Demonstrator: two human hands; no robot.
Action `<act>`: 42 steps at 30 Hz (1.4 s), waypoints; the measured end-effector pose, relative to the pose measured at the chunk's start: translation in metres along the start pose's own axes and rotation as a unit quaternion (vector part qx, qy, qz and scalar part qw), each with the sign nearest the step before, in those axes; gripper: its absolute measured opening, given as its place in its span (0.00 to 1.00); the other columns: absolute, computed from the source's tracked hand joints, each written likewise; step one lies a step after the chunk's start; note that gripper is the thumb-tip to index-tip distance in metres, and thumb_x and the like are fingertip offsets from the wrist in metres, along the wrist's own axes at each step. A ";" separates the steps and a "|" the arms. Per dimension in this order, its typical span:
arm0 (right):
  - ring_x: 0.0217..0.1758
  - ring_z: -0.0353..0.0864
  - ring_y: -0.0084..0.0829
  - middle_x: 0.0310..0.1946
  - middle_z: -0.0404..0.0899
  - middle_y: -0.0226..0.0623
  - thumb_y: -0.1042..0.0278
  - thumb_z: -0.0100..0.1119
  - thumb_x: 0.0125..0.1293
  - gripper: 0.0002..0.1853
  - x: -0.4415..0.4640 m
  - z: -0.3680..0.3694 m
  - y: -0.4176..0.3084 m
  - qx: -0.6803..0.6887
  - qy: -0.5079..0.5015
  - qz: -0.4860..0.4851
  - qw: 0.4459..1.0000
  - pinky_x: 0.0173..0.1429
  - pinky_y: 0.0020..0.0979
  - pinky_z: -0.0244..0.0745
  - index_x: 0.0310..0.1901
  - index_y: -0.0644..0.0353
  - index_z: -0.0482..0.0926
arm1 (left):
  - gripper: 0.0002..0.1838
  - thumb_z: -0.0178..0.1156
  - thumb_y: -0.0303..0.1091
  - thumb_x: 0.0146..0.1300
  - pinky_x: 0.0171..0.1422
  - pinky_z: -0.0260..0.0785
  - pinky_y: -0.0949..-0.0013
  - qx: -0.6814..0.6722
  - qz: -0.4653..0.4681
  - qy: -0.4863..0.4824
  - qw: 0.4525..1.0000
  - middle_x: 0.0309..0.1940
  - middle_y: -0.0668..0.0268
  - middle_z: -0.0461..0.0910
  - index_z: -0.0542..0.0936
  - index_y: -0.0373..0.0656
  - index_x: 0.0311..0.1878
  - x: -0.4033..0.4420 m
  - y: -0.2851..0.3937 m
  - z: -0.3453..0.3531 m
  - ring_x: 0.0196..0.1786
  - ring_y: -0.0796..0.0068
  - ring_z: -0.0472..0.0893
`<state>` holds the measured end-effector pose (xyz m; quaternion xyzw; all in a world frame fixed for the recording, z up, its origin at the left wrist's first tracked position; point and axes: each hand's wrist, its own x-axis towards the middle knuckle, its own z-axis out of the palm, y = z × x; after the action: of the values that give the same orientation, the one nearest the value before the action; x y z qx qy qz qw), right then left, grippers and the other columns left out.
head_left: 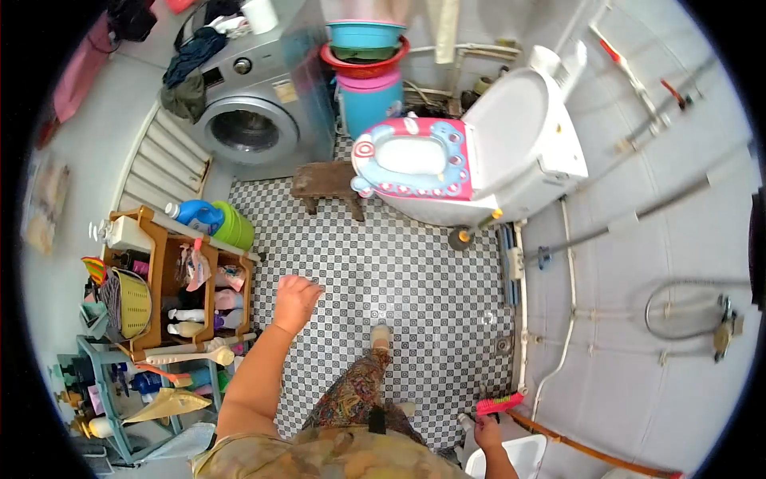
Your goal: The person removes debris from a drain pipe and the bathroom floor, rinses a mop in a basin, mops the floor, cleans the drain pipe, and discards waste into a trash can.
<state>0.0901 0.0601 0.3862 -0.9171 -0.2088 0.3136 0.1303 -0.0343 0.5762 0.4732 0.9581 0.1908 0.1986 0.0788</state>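
My left hand (297, 305) hangs over the checkered floor, holding nothing, with its fingers loosely bent. It is nearest to the brown shelf unit (206, 297) on the left. At the lower right, my right hand (487, 433) has its fingers closed at the lower edge of a pink brush (499, 403). The fingers partly hide where they meet the brush. Directly beneath that hand is a white bin (527, 455), cut by my arm. A long brown-orange stick (590, 448) slants along the wall beside it.
A toilet (519, 172) with a pink-and-blue child seat (455, 160) stands ahead, beside a wooden stool (325, 182). The washing machine (255, 120) and stacked basins (365, 52) are behind. A green bucket (233, 228) and a blue-grey rack (112, 399) stand left; pipes (566, 319) run along the right wall.
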 end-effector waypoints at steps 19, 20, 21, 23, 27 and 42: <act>0.33 0.76 0.41 0.28 0.77 0.42 0.61 0.50 0.51 0.11 0.193 -0.042 -0.095 -0.022 -0.081 0.073 0.994 0.39 0.36 0.71 0.33 0.54 0.77 | 0.03 0.59 0.29 0.43 0.42 0.59 0.64 0.110 -0.028 0.077 0.991 0.24 0.66 0.72 0.77 0.45 0.25 0.277 -0.214 -0.004 0.34 0.64 0.70; 0.34 0.76 0.43 0.28 0.77 0.42 0.61 0.49 0.51 0.10 0.215 -0.046 -0.098 -0.039 -0.075 0.067 0.994 0.38 0.38 0.71 0.33 0.53 0.77 | 0.04 0.59 0.29 0.43 0.42 0.59 0.64 0.113 -0.007 0.088 0.990 0.23 0.67 0.72 0.77 0.45 0.26 0.305 -0.218 0.005 0.34 0.65 0.70; 0.34 0.76 0.43 0.29 0.76 0.43 0.61 0.49 0.51 0.11 0.239 -0.068 -0.119 -0.026 -0.120 0.082 0.989 0.39 0.38 0.71 0.33 0.53 0.77 | 0.04 0.59 0.29 0.43 0.42 0.59 0.64 0.118 0.018 0.096 0.988 0.23 0.67 0.72 0.77 0.45 0.26 0.337 -0.221 0.010 0.34 0.65 0.70; 0.34 0.75 0.44 0.29 0.76 0.44 0.60 0.48 0.51 0.11 0.261 -0.078 -0.141 -0.068 -0.153 0.106 0.980 0.38 0.39 0.71 0.32 0.55 0.77 | 0.04 0.59 0.29 0.43 0.42 0.59 0.64 0.093 0.039 0.080 0.992 0.23 0.68 0.71 0.77 0.45 0.26 0.390 -0.223 0.028 0.34 0.66 0.70; 0.31 0.77 0.40 0.27 0.77 0.43 0.67 0.49 0.52 0.09 0.303 -0.110 -0.178 0.063 0.005 0.045 0.997 0.36 0.34 0.72 0.33 0.57 0.77 | 0.03 0.58 0.30 0.43 0.43 0.60 0.64 0.056 0.081 0.050 0.994 0.23 0.68 0.72 0.77 0.46 0.24 0.488 -0.230 0.078 0.34 0.67 0.70; 0.29 0.75 0.37 0.25 0.76 0.45 0.65 0.45 0.55 0.12 0.297 -0.086 -0.275 0.168 -0.106 0.266 0.943 0.34 0.33 0.71 0.36 0.59 0.76 | 0.05 0.52 0.29 0.44 0.46 0.58 0.66 -0.065 0.182 -0.099 0.976 0.24 0.70 0.71 0.77 0.48 0.23 0.673 -0.214 0.340 0.37 0.70 0.70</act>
<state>0.2738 0.4308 0.3997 -0.8654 0.0858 0.4630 0.1714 0.6045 1.0131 0.3518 0.9845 -0.0085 0.1255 0.1220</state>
